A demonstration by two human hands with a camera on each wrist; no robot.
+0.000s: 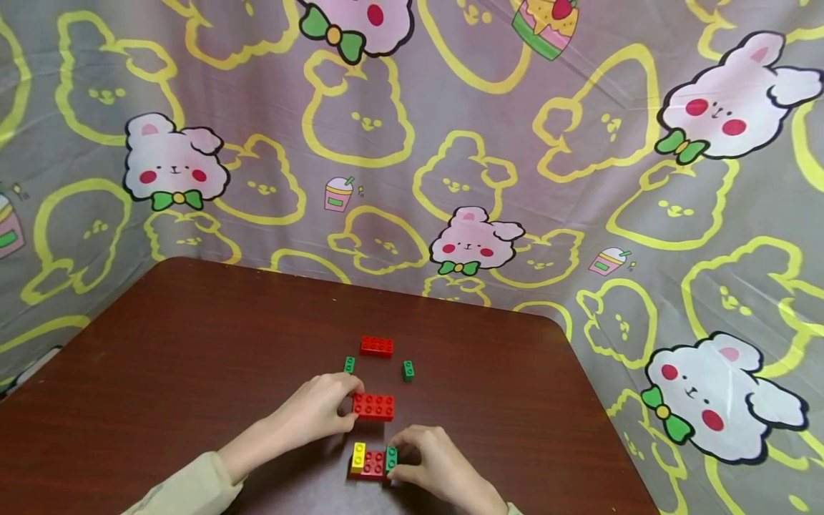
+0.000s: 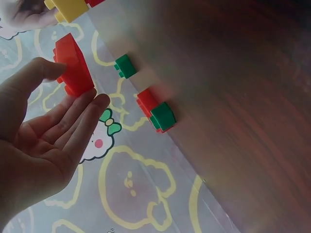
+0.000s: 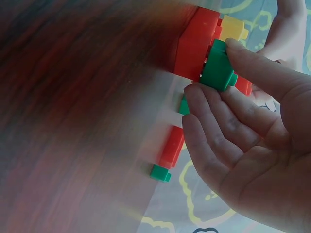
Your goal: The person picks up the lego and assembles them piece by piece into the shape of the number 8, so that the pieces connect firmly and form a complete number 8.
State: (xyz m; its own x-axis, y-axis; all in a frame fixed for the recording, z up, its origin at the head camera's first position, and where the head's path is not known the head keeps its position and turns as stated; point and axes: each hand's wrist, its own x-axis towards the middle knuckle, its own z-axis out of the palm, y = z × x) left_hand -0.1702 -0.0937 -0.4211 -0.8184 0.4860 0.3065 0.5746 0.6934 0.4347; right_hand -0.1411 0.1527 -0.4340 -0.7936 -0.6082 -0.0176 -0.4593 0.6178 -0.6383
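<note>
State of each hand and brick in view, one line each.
Left hand: pinching the held red brick
Held red brick: lifted, studs up
Right hand: pinching the gripped green brick
Gripped green brick: on base's right end; fully seated, can't tell
Yellow brick: on base's left end
Base red brick: middle studs bare
Far red brick: on table, studs up
Two loose green bricks: on table, studs up

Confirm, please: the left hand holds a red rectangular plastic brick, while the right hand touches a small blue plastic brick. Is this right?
Not quite: the right hand touches a small green plastic brick, not blue; the right wrist view shows it.
</note>
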